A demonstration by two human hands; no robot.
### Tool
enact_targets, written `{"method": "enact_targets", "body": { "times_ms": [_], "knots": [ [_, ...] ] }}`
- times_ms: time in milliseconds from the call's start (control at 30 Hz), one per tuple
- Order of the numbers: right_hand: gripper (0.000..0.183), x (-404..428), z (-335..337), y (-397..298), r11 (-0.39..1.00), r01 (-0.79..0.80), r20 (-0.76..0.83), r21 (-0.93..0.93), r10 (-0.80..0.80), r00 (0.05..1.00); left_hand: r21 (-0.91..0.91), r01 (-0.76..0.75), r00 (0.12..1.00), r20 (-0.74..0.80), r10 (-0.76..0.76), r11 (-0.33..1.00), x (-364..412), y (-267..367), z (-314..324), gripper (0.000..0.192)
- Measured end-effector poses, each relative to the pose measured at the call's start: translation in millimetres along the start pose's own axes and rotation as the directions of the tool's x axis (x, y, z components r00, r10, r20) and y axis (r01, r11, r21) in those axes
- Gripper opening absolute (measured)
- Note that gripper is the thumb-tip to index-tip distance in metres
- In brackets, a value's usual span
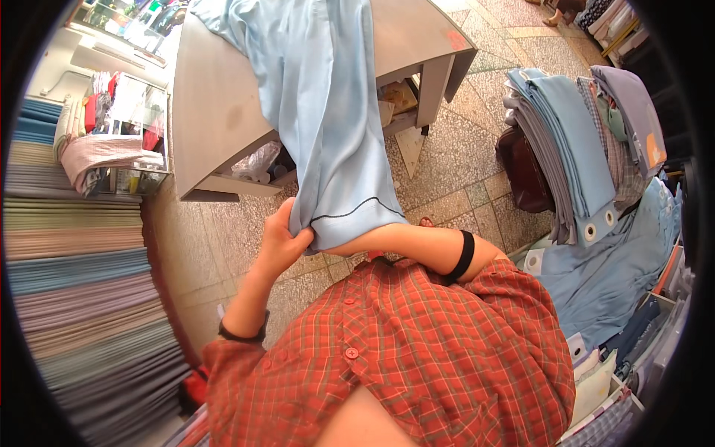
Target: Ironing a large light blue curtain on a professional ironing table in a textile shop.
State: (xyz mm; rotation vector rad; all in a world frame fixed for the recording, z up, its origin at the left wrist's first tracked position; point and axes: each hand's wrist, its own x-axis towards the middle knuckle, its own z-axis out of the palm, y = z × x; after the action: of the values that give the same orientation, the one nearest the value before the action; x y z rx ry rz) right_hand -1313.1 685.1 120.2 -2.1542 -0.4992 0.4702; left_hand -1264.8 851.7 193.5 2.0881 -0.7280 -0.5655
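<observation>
A long light-blue cloth [349,139] with a smooth sheen hangs over the near edge of a wooden table [215,112] towards me. Near its lower end runs a wavy dark line [357,204]. My left hand [286,237] pinches the left side of this end between thumb and fingers. My right forearm [408,240] crosses in front of my body from the right and reaches behind the cloth's lower edge. The cloth hides most of my right hand, so its fingers cannot be made out. Both arms wear black bands.
Folded fabric stacks [84,268] line the left side. Folded curtains with metal eyelets [575,156] stand at right beside a dark red bag [525,170]. Under the table, a shelf [399,100] holds assorted items. A display case [139,112] stands left. Another person's foot [552,19] shows far off.
</observation>
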Motion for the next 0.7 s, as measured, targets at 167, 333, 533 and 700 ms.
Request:
{"method": "enact_targets", "body": {
  "times_ms": [167,333,533,700],
  "knots": [
    [0.044,-35.8,-43.9,4.4,0.993,0.090,-0.177,0.073,-0.076,0.981,0.004,-0.087,0.996,0.025,0.087,0.996,15.2,22.7,32.3,0.061],
    [0.044,-35.5,-23.8,54.0,0.998,0.018,-0.096,0.060,-0.012,0.995,0.328,-0.278,0.960,0.116,0.254,0.903,38.6,37.1,55.9,0.076],
    [0.038,-60.9,-60.2,21.4,0.958,-0.121,-0.039,0.260,0.135,0.990,-0.041,-0.068,0.991,0.116,0.072,0.997,43.5,14.6,59.0,0.037],
    [0.038,-89.6,-42.0,57.8,0.549,-0.322,0.194,0.771,0.279,0.941,-0.087,-0.035,0.997,-0.075,0.028,0.996,34.1,19.0,54.0,0.026]
  ]
}}
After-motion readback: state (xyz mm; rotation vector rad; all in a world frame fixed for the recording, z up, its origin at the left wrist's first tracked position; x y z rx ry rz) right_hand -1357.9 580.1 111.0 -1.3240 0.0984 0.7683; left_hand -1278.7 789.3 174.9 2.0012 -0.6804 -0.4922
